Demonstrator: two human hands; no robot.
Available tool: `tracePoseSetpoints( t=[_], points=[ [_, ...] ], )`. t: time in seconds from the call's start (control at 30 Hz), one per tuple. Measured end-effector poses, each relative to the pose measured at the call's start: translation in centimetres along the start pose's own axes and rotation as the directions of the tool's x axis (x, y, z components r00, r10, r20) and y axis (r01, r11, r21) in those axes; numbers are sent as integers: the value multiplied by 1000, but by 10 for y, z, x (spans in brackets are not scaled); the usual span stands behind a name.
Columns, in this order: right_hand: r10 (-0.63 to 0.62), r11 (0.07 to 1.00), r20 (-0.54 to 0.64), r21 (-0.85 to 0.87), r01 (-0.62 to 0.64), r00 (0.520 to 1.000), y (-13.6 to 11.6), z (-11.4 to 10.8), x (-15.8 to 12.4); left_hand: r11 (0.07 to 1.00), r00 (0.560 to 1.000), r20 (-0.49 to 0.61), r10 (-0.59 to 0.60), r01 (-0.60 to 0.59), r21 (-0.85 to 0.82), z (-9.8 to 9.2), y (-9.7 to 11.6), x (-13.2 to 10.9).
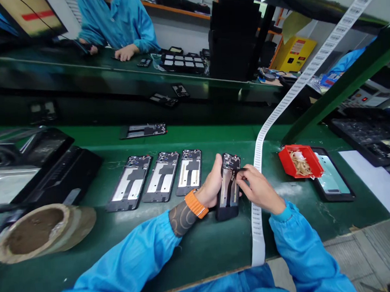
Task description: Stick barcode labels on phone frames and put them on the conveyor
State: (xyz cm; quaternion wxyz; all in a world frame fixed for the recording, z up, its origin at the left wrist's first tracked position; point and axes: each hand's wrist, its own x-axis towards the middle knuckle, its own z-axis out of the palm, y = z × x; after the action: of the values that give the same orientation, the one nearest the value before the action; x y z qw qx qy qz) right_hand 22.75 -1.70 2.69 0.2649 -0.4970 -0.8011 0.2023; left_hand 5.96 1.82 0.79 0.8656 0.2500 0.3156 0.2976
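Observation:
My left hand (pixel 212 186), with an orange band at the wrist, is wrapped round an opened smartphone (pixel 229 192) and tilts it above the green bench. The phone's back is off, so its circuit board shows at the top, with a dark strip running down the middle. At the phone's upper right edge, my right hand (pixel 256 187) pinches a small dark piece (pixel 240 170); its exact kind is too small to tell. Left of my hands, several more opened phones lie in a row, among them one phone (pixel 189 172) closest to my left wrist.
A white label strip (pixel 257 160) hangs down past my right hand. Right of it are a red bin (pixel 300 161) of rubber bands and a dark tray (pixel 334 175). A brown cardboard tube (pixel 71 226) lies left. Another opened phone (pixel 145 130) lies behind. A co-worker (pixel 119 23) sits opposite.

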Motion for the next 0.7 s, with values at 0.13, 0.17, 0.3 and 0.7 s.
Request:
tracePoseSetpoints(
  t=[0.13, 0.17, 0.3, 0.7],
  points=[
    [-124, 948, 73, 302, 97, 990, -13, -11, -6, 989, 984, -176, 0, -26, -144, -4, 9, 5],
    [-106, 931, 8, 353, 97, 994, -15, -9, -7, 990, 975, -224, -2, -29, -136, -5, 9, 6],
    [14, 965, -270, 258, 58, 963, -19, 13, -3, 995, 978, -203, 39, -55, -77, 1, -1, 6],
    [44, 976, -219, 216, 4, 975, -17, 23, 3, 954, 941, -241, 237, -178, 242, 19, -12, -3]
  ],
)
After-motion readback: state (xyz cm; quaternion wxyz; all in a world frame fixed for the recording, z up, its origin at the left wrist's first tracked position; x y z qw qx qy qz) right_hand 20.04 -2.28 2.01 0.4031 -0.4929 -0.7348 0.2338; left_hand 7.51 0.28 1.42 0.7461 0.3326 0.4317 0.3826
